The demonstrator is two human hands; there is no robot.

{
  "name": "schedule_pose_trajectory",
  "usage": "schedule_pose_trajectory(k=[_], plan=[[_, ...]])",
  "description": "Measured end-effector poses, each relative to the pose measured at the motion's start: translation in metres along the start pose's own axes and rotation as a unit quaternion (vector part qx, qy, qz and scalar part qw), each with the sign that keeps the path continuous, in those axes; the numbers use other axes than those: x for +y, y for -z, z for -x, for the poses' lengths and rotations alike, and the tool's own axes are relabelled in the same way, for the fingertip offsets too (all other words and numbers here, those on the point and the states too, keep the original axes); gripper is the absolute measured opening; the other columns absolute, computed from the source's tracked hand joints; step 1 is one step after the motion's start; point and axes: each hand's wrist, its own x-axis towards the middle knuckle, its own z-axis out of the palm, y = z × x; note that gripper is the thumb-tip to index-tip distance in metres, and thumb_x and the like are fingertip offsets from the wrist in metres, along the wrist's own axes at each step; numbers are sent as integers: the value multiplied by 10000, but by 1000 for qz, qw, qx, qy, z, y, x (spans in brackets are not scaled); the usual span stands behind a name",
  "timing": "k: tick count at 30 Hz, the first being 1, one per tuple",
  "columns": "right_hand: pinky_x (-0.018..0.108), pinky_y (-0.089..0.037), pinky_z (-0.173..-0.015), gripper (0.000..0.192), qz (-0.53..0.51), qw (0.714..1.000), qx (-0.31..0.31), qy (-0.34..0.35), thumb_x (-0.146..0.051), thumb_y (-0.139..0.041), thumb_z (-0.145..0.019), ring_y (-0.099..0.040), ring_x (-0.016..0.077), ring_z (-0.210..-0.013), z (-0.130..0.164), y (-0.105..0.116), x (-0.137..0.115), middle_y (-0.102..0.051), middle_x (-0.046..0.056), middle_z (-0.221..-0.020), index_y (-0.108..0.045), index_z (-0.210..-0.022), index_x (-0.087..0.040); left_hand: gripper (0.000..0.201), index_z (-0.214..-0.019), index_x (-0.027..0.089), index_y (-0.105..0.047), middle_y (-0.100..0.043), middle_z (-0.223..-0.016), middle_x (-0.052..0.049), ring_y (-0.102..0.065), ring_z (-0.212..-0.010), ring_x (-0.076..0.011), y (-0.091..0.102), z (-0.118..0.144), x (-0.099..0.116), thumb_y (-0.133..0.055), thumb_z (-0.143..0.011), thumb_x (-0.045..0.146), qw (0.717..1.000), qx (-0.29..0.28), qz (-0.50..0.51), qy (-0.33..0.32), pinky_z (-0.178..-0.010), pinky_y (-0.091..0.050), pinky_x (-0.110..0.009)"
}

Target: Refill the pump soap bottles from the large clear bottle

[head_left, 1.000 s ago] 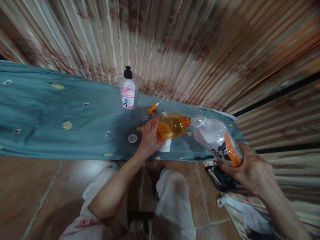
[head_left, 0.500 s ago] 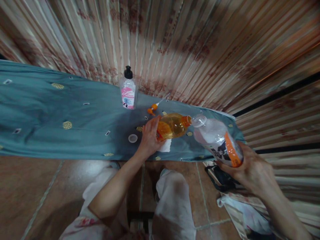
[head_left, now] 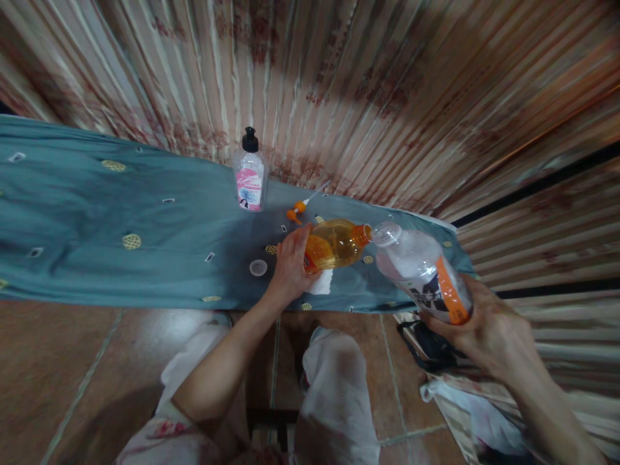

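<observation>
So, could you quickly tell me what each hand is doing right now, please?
Left hand: closed around the orange-liquid bottle, tilted.
Right hand: closed around the clear bottle, mouth at the orange bottle's neck.

A pleated curtain (head_left: 368, 84) with faded reddish flower prints filled the back of the scene, dimly lit and shadowed toward the top. Below it ran a long surface draped in a teal cloth (head_left: 97, 219) dotted with small yellow motifs. The floor (head_left: 62, 368) was glossy reddish-brown tile with pale grout lines.
</observation>
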Motion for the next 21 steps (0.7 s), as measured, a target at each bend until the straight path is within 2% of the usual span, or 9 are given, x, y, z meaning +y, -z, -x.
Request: schedule_pose_trajectory(k=[16,21], plan=[[382,-501,-647,588,-8,1000,-1,-4,-604,-570,-702,-663,302,-791,0,2,-2,-684,108,-917,-541,-1126,-197,977,-1470,212,-204,-433,-1423,-187,-431,-1301,-346,0,0,0,-764,-672,289,1000,5,1,-7,-1054,-347,-580],[388,-503,-663,619,-6,1000,5,4,-623,-569,-690,-662,309,-809,-2,2,-2,-679,126,-937,-545,-1120,-178,968,-1475,230,-202,-431,-1427,-179,-426,-1303,-343,0,0,0,-759,-688,318,1000,4,-3,-3,-1049,-352,-582]])
